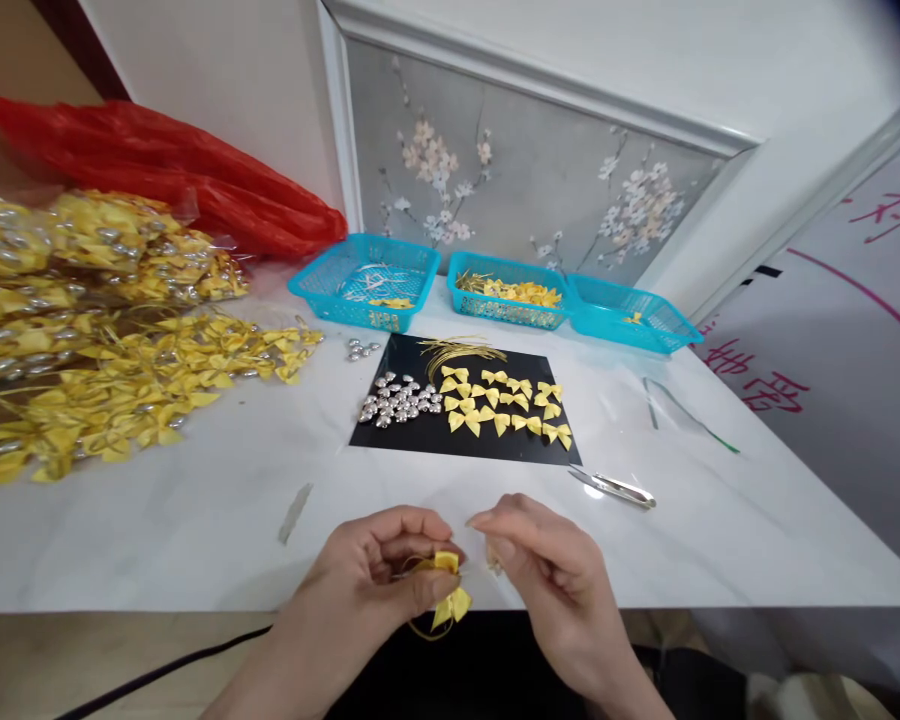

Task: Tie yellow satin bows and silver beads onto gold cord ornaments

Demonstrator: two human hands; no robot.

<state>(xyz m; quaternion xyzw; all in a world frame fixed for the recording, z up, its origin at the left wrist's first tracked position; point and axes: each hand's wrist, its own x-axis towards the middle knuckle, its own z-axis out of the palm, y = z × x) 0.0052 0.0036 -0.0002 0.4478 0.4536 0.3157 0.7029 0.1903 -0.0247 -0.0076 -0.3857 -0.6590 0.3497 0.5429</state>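
A yellow ribbon bow [452, 603] is pinched between the thumb and fingers of my left hand [375, 570], with a thin gold cord looping around it. My right hand [551, 565] is closed just to the right, thumb against index finger; whatever it pinches is hidden or too small to name. Both hands are over the table's front edge. Beyond them lies a black mat [420, 447]. On it are silver heart-like beads [401, 400] at left, several yellow bows [527, 424] at right and gold cords [461, 350] at the back. Small metal snips [619, 489] rest by its right corner.
Three blue baskets [367, 318] line the back, some containing yellow bows. Bagged and loose strings of yellow bows [120, 400] fill the left side, below a red bag [172, 170]. A green-tipped wire [694, 415] lies right; a clear strip [295, 513] lies near my left hand.
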